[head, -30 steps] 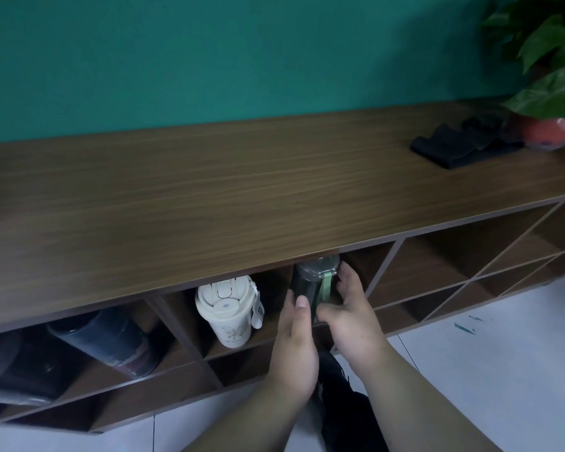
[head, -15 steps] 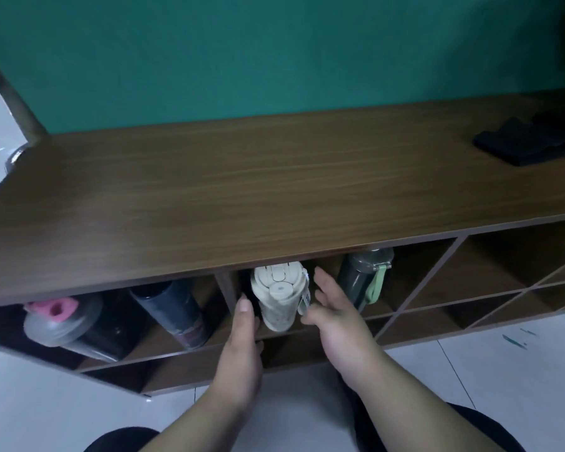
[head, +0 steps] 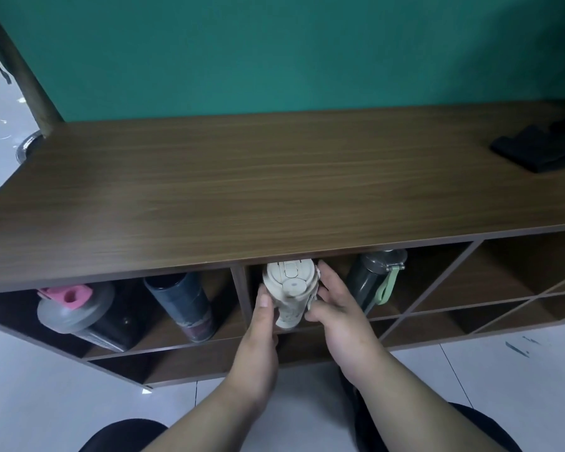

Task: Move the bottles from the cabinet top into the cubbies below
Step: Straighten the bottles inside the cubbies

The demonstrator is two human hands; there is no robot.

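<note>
A cream bottle [head: 289, 290] with a flip lid stands in the middle cubby under the wooden cabinet top [head: 274, 190]. My left hand [head: 258, 347] presses its left side and my right hand [head: 343, 324] its right side, so both hold it. To its right, in the same row, a dark bottle with a green strap [head: 374, 278] leans. In the left cubby a dark blue bottle [head: 183, 305] and a clear shaker with a pink lid [head: 75, 309] lean. No bottle stands on the cabinet top.
A black folded cloth [head: 542, 150] lies at the right end of the cabinet top. Diagonal-walled cubbies [head: 503, 282] on the right hold nothing. A teal wall rises behind, and a pole with a round base [head: 30, 146] stands at far left. White tiled floor lies below.
Both hands let go of the dark green-strap bottle, moved left and closed on the cream bottle. The view has shifted left.
</note>
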